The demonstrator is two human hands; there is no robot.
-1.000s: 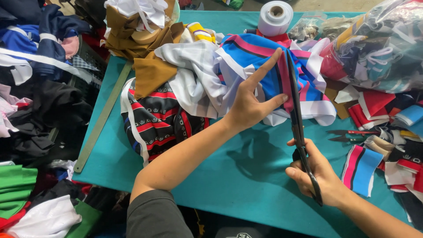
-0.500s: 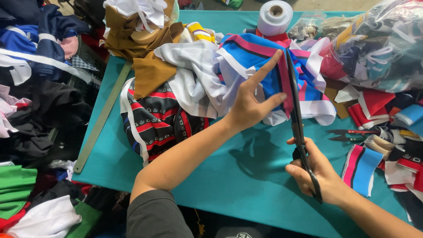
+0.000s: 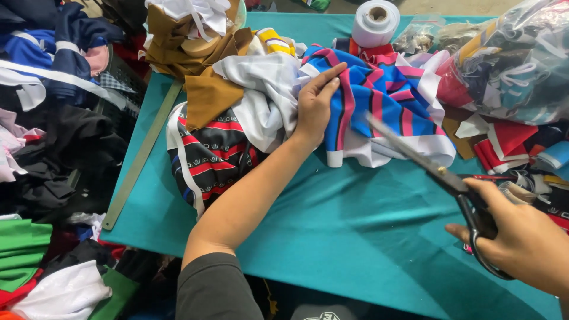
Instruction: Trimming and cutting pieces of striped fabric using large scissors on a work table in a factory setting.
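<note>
Your left hand [image 3: 314,105] lies flat, fingers spread, pressing the blue, pink and black striped fabric [image 3: 379,101] at the bench's far middle. Your right hand [image 3: 521,240] is clenched through the handles of the long scissors [image 3: 435,172], near the right edge, blades pointing toward that fabric. Risk: the tip is close to your left fingers; a loose white fabric [image 3: 267,95] fold could snag the blades.

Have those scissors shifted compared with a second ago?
Yes. The scissors in the right hand have swung from standing upright across the striped cloth to slanting rightward, further from the white roll.
</note>
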